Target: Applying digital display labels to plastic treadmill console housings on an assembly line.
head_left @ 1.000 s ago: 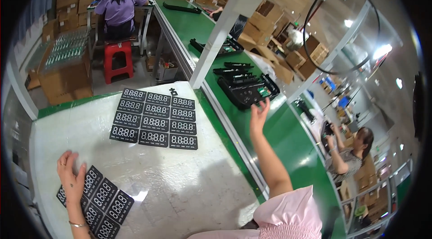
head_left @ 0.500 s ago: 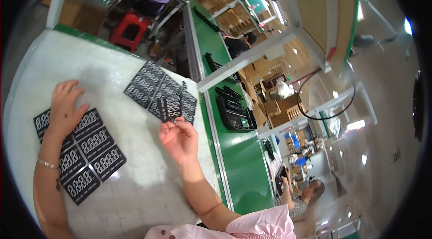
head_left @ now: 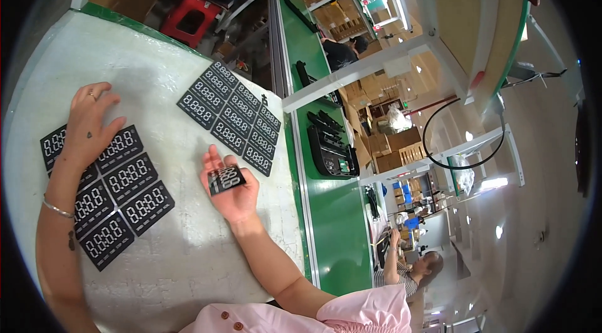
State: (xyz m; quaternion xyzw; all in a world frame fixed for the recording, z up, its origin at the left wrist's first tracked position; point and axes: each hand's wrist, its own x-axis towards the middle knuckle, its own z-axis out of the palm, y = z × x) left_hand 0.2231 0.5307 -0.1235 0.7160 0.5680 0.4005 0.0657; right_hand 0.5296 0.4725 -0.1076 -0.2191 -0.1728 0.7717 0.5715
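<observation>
Fingers half curled, the right hand (head_left: 232, 198) is holding one dark panel (head_left: 227, 180) tilted, left of the frame's centre, with the thumb lying by its right edge and the other fingers reaching behind and past it; how firmly they are pressing, I cannot tell. Toward the left edge, the left hand (head_left: 89, 126) is spreading its fingers loosely, its wrist and palm passing over other panels; whether its fingertips are touching anything is unclear.

Beneath both hands the white tabletop (head_left: 188, 264) is filling the left half of the frame. Along its right side a green belt (head_left: 338, 232) is running from the upper middle down to the lower middle. A red stool (head_left: 188, 18) is standing at upper left. Above the right hand, one group of panels (head_left: 232, 113) is lying nearly edge to edge; at left, another group (head_left: 130, 173) is lying partly hidden by the left arm. On the belt, a black housing (head_left: 326, 152) is resting near the centre.

Smallest, the held panel is looking thin and glossy: probably light, fairly stiff, slippery and easily scratched or creased. Opposite edges are likely offering the best hold, sparing the printed face.
</observation>
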